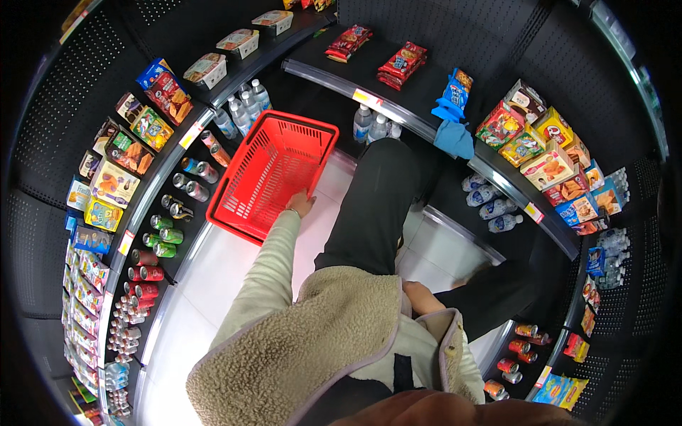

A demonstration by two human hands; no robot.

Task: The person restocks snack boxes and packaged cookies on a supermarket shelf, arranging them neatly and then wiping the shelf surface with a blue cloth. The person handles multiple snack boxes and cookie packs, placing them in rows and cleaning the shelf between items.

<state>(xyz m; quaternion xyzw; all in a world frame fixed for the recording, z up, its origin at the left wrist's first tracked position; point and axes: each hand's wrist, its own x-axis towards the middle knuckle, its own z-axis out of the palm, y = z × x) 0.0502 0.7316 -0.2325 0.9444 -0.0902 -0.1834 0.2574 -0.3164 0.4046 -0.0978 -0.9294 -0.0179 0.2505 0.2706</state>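
A red plastic shopping basket (282, 160) with slotted walls stands tilted in the view, and nothing shows inside it. My left hand (301, 204) is at the basket's near right side, touching or close to its wall; the fingers are partly hidden, so their grip cannot be told. Close to my body, by the jacket's lower edge, is my right hand (421, 297); its fingers are hidden behind the clothing and leg. A blue cloth (454, 139) hangs over the shelf edge ahead, just below blue snack packs (455, 96).
Black shelves curve around me. Boxed snacks (549, 165) and water bottles (493, 205) are at the right. Red snack packs (402, 65) lie ahead. Drink cans (165, 234) and biscuit boxes (114, 183) line the left. My bent knees are near the lower shelf.
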